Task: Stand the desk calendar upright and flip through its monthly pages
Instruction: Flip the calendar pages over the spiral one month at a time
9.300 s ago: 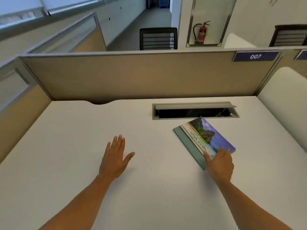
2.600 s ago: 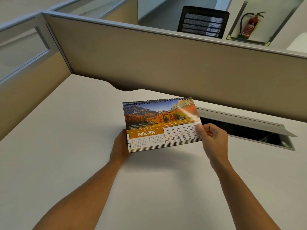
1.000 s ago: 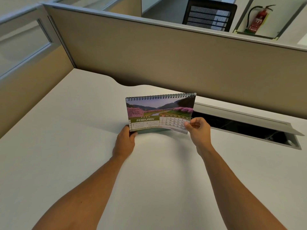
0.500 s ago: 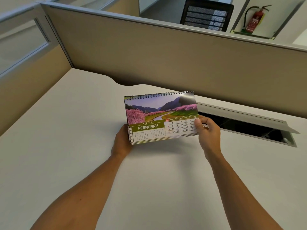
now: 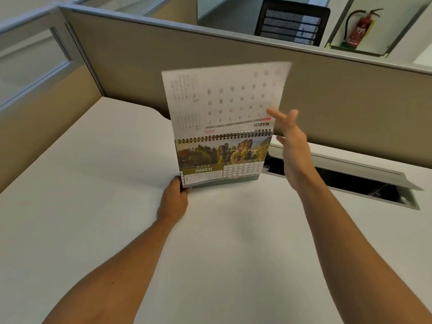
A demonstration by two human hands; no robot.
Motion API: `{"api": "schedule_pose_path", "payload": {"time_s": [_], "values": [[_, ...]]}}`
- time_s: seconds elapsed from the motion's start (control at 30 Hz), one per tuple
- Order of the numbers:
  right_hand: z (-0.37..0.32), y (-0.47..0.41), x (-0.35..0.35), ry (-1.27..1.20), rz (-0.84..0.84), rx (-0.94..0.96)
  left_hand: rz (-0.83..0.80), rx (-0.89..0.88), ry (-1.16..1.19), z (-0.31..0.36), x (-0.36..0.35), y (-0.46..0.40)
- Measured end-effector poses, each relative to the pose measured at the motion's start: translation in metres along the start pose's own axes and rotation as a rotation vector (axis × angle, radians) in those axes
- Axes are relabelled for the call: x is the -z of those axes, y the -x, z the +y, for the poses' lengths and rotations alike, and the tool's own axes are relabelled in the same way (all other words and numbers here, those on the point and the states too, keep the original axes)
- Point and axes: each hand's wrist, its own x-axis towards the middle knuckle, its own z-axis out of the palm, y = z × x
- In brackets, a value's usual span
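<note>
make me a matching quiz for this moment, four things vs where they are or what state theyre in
Things:
1. left hand
2. right hand
3. flipped page
4. fire extinguisher

States:
A. open, fingers spread beside the spiral binding
B. raised above the binding, print upside down
C. in a wall recess beyond the partition
D. grip on the desk calendar's lower left corner

Pairs: 1-D, 2-A, 3-B, 4-C
</note>
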Motion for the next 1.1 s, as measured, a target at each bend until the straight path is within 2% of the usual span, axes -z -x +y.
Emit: {"api": "schedule_pose_path", "payload": {"time_s": [0.07, 0.13, 0.17, 0.23, 0.3, 0.33, 0.4, 0.47, 0.57, 0.8, 1.1], "values": [[0.009, -0.008, -0.006, 0.178, -0.086, -0.017, 0.007, 0.003, -0.007, -0.003, -0.001, 0.001], [0.025, -0.008, -0.009, 0.232, -0.102, -0.046, 0.011, 0.000, -0.018, -0.006, -0.001, 0.002], [0.033, -0.005, -0.009, 0.194, -0.053, -0.034, 0.012, -0.002, -0.014, -0.005, -0.001, 0.001], [0.047, 0.004, -0.010, 0.093, 0.177, -0.016, 0.008, -0.006, -0.012, -0.003, -0.002, 0.000], [0.061, 0.008, -0.011, -0.050, 0.368, -0.129, 0.009, -0.008, -0.017, -0.001, -0.002, -0.002], [0.068, 0.010, -0.012, -0.109, 0.386, -0.214, 0.012, -0.004, -0.015, -0.002, -0.003, -0.002], [0.084, 0.014, -0.012, -0.116, 0.323, -0.320, 0.009, 0.003, -0.013, -0.003, -0.003, -0.001], [0.095, 0.019, -0.012, -0.028, 0.265, -0.326, 0.006, -0.002, -0.005, -0.003, -0.003, 0.000], [0.103, 0.020, -0.009, 0.024, 0.312, -0.326, 0.004, 0.008, 0.005, -0.001, -0.003, -0.001], [0.105, 0.024, 0.001, 0.093, 0.381, -0.259, 0.002, 0.016, 0.000, -0.002, -0.004, -0.001], [0.096, 0.039, 0.010, 0.141, 0.286, -0.197, 0.000, 0.006, -0.036, -0.004, -0.002, 0.000]]}}
